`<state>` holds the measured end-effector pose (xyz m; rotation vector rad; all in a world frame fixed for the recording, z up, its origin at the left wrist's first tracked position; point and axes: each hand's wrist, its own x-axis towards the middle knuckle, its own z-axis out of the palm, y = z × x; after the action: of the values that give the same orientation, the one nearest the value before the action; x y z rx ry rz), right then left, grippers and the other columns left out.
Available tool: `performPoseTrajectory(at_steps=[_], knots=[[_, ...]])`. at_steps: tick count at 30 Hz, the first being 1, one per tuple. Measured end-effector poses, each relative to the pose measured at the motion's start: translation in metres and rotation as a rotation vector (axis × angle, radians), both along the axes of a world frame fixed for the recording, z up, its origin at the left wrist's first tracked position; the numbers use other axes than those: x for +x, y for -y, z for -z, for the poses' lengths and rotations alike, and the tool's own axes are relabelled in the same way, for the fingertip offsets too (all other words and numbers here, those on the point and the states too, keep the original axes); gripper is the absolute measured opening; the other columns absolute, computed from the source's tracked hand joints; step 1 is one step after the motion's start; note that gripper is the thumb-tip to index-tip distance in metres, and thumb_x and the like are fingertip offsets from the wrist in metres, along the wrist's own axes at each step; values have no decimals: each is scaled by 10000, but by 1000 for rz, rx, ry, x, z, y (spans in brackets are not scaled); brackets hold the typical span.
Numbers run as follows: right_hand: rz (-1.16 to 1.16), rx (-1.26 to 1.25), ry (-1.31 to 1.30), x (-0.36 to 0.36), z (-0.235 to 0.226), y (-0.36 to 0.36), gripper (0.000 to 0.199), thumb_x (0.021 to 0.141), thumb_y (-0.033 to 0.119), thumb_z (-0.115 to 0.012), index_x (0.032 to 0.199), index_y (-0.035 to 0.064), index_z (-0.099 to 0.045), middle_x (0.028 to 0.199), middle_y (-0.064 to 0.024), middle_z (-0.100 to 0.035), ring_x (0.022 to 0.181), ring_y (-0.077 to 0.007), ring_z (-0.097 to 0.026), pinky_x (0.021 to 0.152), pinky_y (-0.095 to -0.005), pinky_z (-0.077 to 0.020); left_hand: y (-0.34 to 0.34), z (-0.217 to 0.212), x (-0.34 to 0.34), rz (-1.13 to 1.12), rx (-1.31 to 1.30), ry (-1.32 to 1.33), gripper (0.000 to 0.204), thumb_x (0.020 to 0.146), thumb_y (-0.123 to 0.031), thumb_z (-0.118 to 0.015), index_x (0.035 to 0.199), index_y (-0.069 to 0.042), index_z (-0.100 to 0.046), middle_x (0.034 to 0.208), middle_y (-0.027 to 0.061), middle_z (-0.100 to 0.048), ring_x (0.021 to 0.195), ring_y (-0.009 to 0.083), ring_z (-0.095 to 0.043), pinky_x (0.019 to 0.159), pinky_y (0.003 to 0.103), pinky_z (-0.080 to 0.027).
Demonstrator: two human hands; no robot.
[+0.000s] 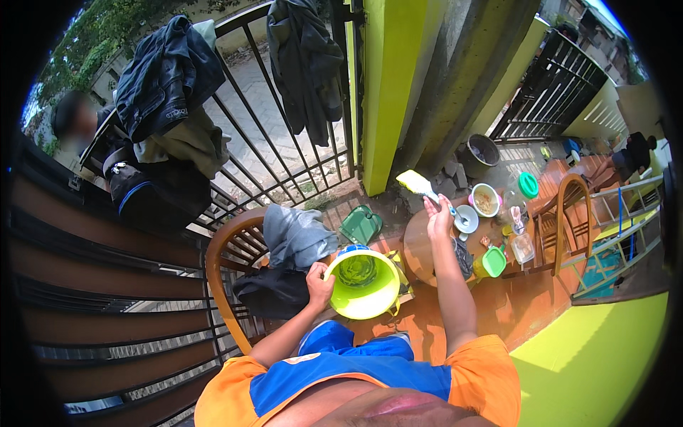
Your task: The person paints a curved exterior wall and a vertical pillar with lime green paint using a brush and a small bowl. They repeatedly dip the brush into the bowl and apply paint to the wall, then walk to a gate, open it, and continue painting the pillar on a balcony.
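My left hand [319, 286] grips the rim of a lime-yellow bucket [383, 290], which tilts so that its inside shows. Greenish-yellow paint streaks the bottom of the bucket. Raised to the right, my right hand [438, 218] is closed around the handle of a paintbrush [417, 183]. Yellow-green paint coats the brush's bristles, which point up and to the left, toward the foot of a lime-green pillar [390, 92]. The brush and the bucket are apart.
A wooden chair [218, 285] draped with grey cloth [297, 233] stands at left, beside a metal gate hung with clothes [171, 78]. A round wooden table [421, 249] bears cups and containers. A green dustpan [361, 225] lies ahead; a ladder [619, 249] leans at right.
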<state>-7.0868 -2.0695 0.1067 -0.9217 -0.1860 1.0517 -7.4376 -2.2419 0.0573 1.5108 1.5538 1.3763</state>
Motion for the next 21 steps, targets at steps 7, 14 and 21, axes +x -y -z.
performPoseTrajectory(at_steps=[7, 14, 21], knots=[[185, -133, -100, 114, -30, 334, 332, 971, 359, -590, 1114, 62, -543, 1056, -199, -663, 968, -307, -678, 832, -373, -565, 66, -34, 65, -106, -217, 186, 179, 709, 15, -635, 649, 24, -467, 743, 52, -485, 689, 149, -489, 665, 292, -419], [698, -17, -47, 247, -105, 533, 371, 991, 379, -557, 1148, 45, -519, 1069, -194, -646, 1012, -292, -664, 889, -368, -545, 77, -74, 263, 345, -227, 245, 135, 746, 4, -653, 690, 36, -534, 784, 68, -520, 725, 154, -489, 665, 289, -403], [1100, 60, 29, 278, -130, 686, 389, 991, 374, -555, 1173, 35, -498, 1156, -238, -592, 1086, -305, -631, 946, -372, -518, 96, -123, 434, 672, -57, 204, 132, 759, 7, -650, 739, 43, -525, 760, 76, -495, 731, 169, -484, 694, 300, -409]])
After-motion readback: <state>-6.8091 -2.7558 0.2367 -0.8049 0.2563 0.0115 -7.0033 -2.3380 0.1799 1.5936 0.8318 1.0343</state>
